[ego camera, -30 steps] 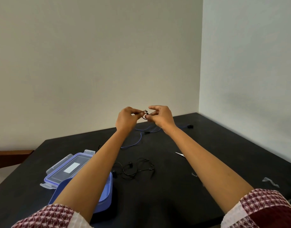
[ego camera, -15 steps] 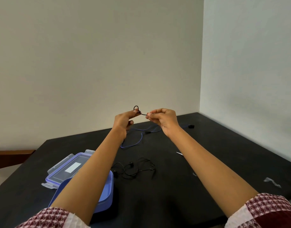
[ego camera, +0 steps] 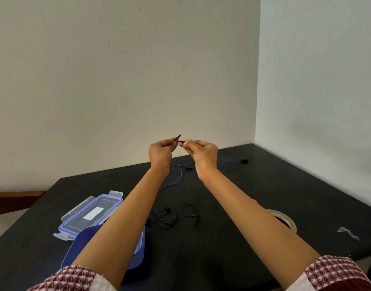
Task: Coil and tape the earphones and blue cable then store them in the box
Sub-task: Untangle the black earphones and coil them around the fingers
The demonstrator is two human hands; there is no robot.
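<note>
Above the black table point(ego camera: 222, 259) I hold both hands up, close together. My left hand point(ego camera: 161, 152) pinches one end of a small thin black cord piece point(ego camera: 178, 138), and my right hand point(ego camera: 203, 153) pinches its other end. What the piece is cannot be told. The black earphones point(ego camera: 176, 215) lie in a loose tangle on the table between my forearms. Behind my hands the blue cable point(ego camera: 180, 175) lies uncoiled on the table, its black plug point(ego camera: 244, 161) at the far right. The blue box point(ego camera: 139, 246) stands open under my left forearm.
The box's clear lid point(ego camera: 92, 213) lies left of the box. A roll of tape point(ego camera: 286, 222) sits beside my right forearm. A crumpled scrap of clear tape point(ego camera: 348, 232) lies near the right edge. Walls meet behind the table's far corner.
Both hands rose slightly. The black loop seen between my fingers earlier is now pulled into a short piece held at both ends. The view dipped, showing the tape roll.
</note>
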